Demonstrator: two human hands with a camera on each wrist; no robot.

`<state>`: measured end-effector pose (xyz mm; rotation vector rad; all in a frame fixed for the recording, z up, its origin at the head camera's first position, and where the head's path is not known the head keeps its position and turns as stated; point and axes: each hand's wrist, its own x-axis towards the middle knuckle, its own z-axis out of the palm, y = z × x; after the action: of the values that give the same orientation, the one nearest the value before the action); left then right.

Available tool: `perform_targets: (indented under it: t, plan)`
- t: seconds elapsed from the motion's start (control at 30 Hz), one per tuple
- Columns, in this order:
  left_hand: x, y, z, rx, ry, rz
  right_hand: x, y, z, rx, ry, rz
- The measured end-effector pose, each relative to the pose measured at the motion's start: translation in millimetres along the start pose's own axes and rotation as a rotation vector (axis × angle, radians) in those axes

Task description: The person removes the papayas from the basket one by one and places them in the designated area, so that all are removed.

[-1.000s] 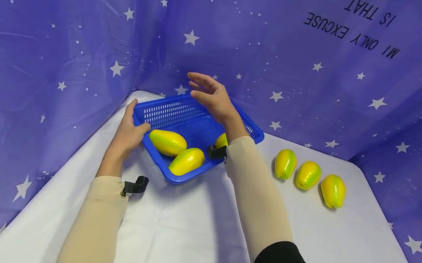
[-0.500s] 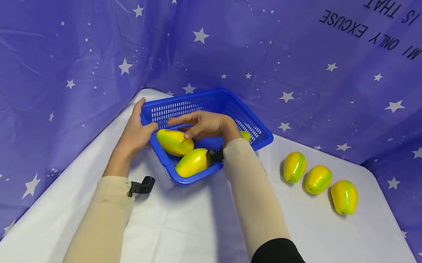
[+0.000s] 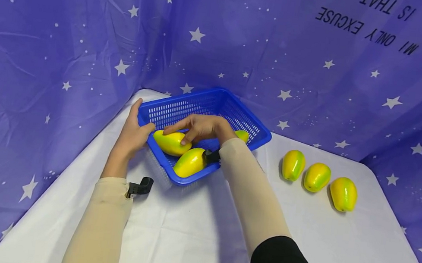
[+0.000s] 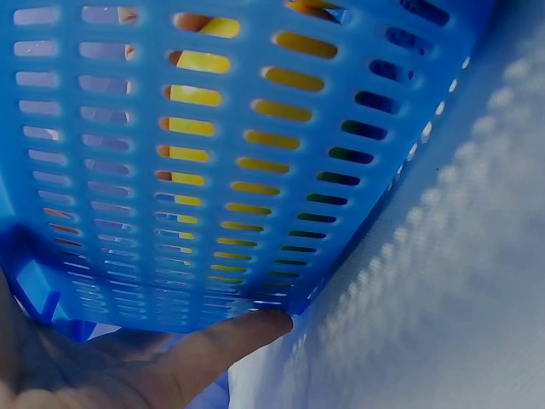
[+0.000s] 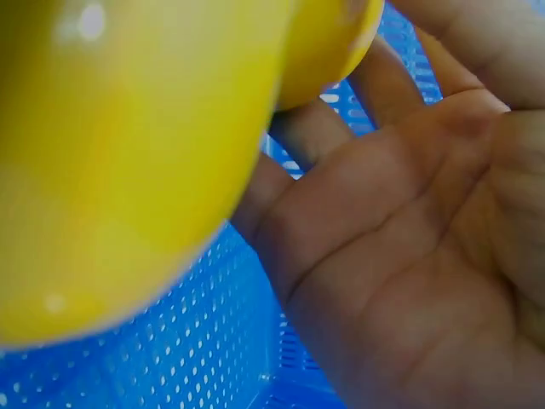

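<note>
A blue plastic basket [image 3: 252, 109] with slotted walls stands at the back left of the table. My left hand [image 3: 131, 135] holds its left end, thumb at the rim; in the left wrist view a finger [image 4: 230, 348] lies along the outer wall. Inside, my right hand [image 3: 205, 128] grips the left yellow-green papaya [image 3: 168, 143], thumb on its near side and fingers over its top. A second papaya [image 3: 189, 164] lies just nearer, large in the right wrist view. Another papaya [image 3: 242, 136] shows partly behind the right wrist.
Three more papayas stand in a row right of the basket: the left one [image 3: 293, 165], the middle one [image 3: 317, 177] and the right one [image 3: 343, 194]. White cloth [image 3: 184, 232] covers the table. A purple starry curtain [image 3: 244, 44] encloses its back and sides.
My right hand has come down from above the basket and taken hold of the left papaya. My left hand keeps its hold on the basket. The head view has shifted slightly.
</note>
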<state>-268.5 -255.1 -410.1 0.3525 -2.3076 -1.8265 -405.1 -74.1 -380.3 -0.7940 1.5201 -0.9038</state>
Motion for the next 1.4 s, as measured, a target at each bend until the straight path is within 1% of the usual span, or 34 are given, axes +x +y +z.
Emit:
perform_targets:
  t: [0.13, 0.23, 0.53, 0.77, 0.9, 1.03, 1.13, 1.3, 1.4]
  plan:
    - [-0.2, -1.0, -0.9, 0.01, 0.002, 0.002, 2.3, 1, 1, -0.03, 0.015, -0.008]
    - [-0.1, -1.5, -1.2, 0.011, 0.0, 0.007, 1.3, 2, 0, -0.054, 0.049, -0.02]
    - [0.9, -0.4, -0.7, -0.029, -0.014, 0.023, -2.9, 1, -4, -0.083, 0.163, -0.144]
    - [3.2, -1.1, -2.1, -0.027, -0.015, 0.038, -6.0, -7, -4, -0.136, 0.262, -0.221]
    - [3.0, -3.9, -2.8, -0.038, -0.022, 0.031, -12.3, -15, -2, -0.115, 0.289, -0.249]
    - [1.0, -1.8, 5.2, -0.069, -0.05, 0.024, -38.3, -26, 2, -0.077, 0.343, -0.301]
    - [-0.5, 0.3, 7.0, -0.074, -0.056, 0.026, -59.2, -35, 7, -0.061, 0.388, -0.353]
    - [-1.9, 1.3, 2.8, -0.075, -0.05, 0.029, -88.3, -42, 12, -0.051, 0.409, -0.476]
    - [-1.6, -0.9, -2.4, -0.082, -0.05, 0.027, -103.6, -41, 15, -0.051, 0.45, -0.539]
